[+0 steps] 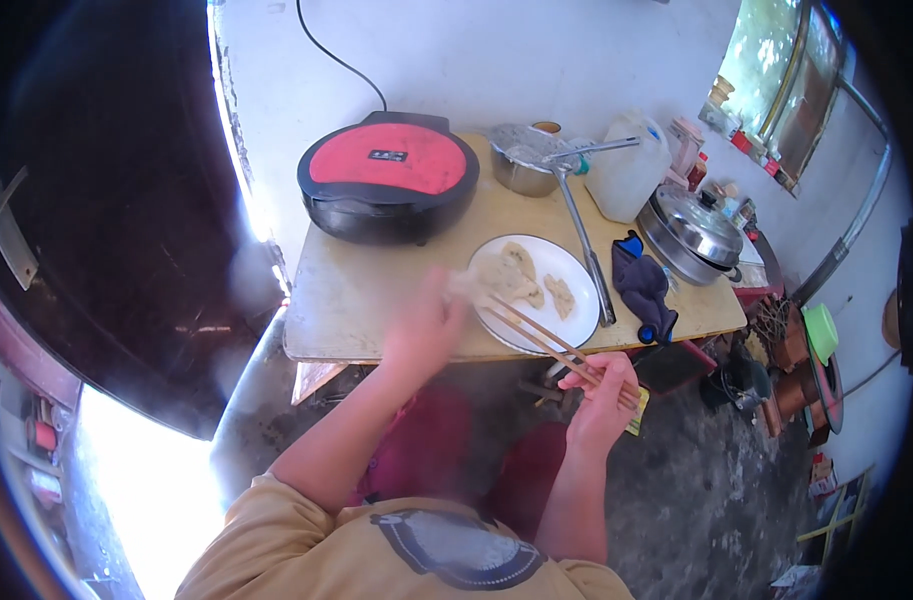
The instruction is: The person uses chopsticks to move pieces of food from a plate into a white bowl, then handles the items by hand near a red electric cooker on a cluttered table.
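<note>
My right hand [602, 382] grips a pair of wooden chopsticks [542, 337], their tips reaching over a white oval plate [580, 319]. At the plate's left rim is my left hand [426, 326], blurred, its fingertips closed on the edge of a pale piece of flatbread [494, 277]. That piece extends over the rim onto the plate, close to the chopstick tips. Folded pale flatbread [520, 259] lies beside it. A smaller torn scrap [559, 295] rests apart on the plate's right half. Blur hides the exact finger positions of my left hand.
A red-and-black electric griddle [389, 176], lid down, stands back left on the wooden table [336, 300]. Behind the plate are a metal bowl [527, 176], long-handled tongs [582, 232] and a plastic jug [629, 172]. A dark cloth item [644, 289] and a lidded pot [689, 232] sit right.
</note>
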`<state>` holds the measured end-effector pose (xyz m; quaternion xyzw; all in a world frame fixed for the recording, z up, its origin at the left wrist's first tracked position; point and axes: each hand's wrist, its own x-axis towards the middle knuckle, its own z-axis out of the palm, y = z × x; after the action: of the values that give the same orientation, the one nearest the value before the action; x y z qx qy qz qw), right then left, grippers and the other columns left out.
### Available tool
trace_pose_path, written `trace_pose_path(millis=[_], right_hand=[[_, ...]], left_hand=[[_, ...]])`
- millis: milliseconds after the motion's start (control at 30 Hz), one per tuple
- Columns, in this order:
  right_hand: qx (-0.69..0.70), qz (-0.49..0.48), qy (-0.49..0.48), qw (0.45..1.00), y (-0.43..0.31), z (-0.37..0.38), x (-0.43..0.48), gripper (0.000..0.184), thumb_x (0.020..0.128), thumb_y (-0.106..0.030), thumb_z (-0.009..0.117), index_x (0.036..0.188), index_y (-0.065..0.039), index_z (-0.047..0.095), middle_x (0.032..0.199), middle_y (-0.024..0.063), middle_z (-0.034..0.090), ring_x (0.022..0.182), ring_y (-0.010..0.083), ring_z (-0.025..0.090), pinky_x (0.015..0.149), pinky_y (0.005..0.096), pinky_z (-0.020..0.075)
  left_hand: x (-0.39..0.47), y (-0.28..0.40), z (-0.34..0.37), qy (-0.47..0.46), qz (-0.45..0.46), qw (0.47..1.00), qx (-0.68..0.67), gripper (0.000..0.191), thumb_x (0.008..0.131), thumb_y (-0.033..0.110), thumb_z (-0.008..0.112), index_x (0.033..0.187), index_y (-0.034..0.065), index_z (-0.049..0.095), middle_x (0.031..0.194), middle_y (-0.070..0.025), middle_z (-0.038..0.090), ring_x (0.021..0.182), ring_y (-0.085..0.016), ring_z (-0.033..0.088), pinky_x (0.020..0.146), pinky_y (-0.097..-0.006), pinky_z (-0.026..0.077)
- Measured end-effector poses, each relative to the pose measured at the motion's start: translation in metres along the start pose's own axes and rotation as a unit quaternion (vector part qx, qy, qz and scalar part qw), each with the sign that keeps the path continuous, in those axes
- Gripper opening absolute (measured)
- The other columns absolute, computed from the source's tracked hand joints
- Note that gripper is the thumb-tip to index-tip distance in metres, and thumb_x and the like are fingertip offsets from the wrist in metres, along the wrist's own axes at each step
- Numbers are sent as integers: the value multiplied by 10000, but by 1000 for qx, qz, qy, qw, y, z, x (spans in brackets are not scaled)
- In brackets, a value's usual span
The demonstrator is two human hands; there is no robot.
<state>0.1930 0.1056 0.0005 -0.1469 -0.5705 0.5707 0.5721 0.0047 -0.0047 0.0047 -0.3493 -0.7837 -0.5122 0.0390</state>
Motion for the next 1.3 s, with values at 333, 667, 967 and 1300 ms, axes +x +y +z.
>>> trace_pose_path(millis=[333, 667, 967, 1300], right_hand=[[162, 31, 96, 982, 3, -11, 5, 349, 963, -342, 442, 867, -25, 549, 702, 95, 576, 546, 184, 591, 574, 326, 535], [226, 64, 39, 971, 26, 0, -5, 419, 964, -413, 400, 913, -20, 535, 811, 131, 624, 739, 249, 647, 747, 413, 544], [248, 72, 46, 965, 36, 14, 5, 389, 967, -383, 419, 938, -14, 538, 885, 106, 602, 848, 243, 629, 859, 405, 503], [146, -129, -99, 976, 0, -11, 39, 368, 981, -303, 400, 906, 36, 525, 925, 136, 499, 830, 281, 608, 800, 446, 526]], left_hand=[[-1, 4, 1, -20, -5, 999, -36, 241, 859, 241, 578, 994, 48, 525, 738, -163, 613, 683, -313, 618, 614, -395, 458], [-3, 6, 0, -27, 21, 999, -15, 302, 849, 257, 601, 1041, 38, 521, 831, -200, 629, 770, -358, 621, 666, -411, 471], [-2, 3, 1, -36, 30, 999, -1, 326, 849, 248, 599, 1088, 39, 524, 849, -203, 633, 766, -357, 619, 674, -403, 475], [11, 0, 4, -24, 35, 999, 7, 306, 846, 225, 611, 1087, 48, 544, 820, -153, 624, 721, -272, 606, 659, -354, 469]])
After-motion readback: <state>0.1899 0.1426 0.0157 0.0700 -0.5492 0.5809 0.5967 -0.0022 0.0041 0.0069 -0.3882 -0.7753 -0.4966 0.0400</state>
